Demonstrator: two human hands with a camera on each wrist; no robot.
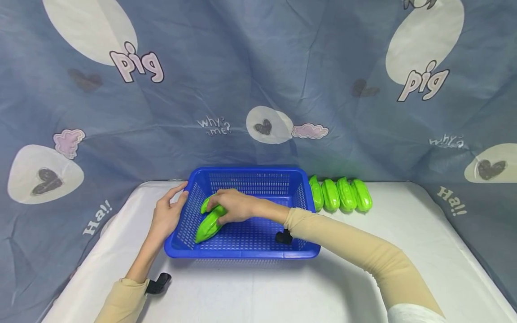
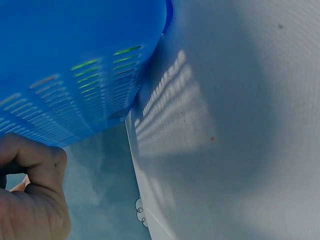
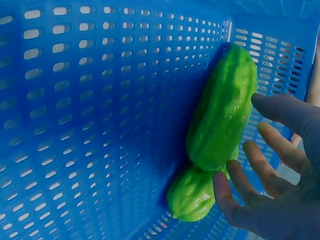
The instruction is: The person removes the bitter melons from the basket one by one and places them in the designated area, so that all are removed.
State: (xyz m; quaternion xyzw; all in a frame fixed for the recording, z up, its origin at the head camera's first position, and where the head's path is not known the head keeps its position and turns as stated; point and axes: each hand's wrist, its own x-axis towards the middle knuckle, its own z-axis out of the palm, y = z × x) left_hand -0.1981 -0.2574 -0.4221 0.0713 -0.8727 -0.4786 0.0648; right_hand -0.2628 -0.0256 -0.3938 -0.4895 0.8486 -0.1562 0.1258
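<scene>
My left hand [image 1: 167, 216] holds the left rim of a blue plastic basket [image 1: 242, 254], and its bent fingers show beside the slotted wall in the left wrist view. Inside the basket, my right hand [image 1: 236, 205] reaches over two glossy green ridged gourds at the left end. The nearer gourd [image 1: 209, 226] slants across the floor; the farther gourd [image 1: 207, 204] is partly hidden by the hand. In the right wrist view, spread fingers [image 3: 270, 150] hang beside the upper gourd [image 3: 225, 110], not curled round it. The lower gourd [image 3: 192, 195] is partly covered by it.
A row of several more green gourds [image 1: 346, 195] lies on the white table [image 1: 282, 291], just right of the basket. Behind the table hangs a blue-grey printed cloth [image 1: 250, 80]. Black wrist camera mounts [image 1: 158, 283] stick out from both sleeves.
</scene>
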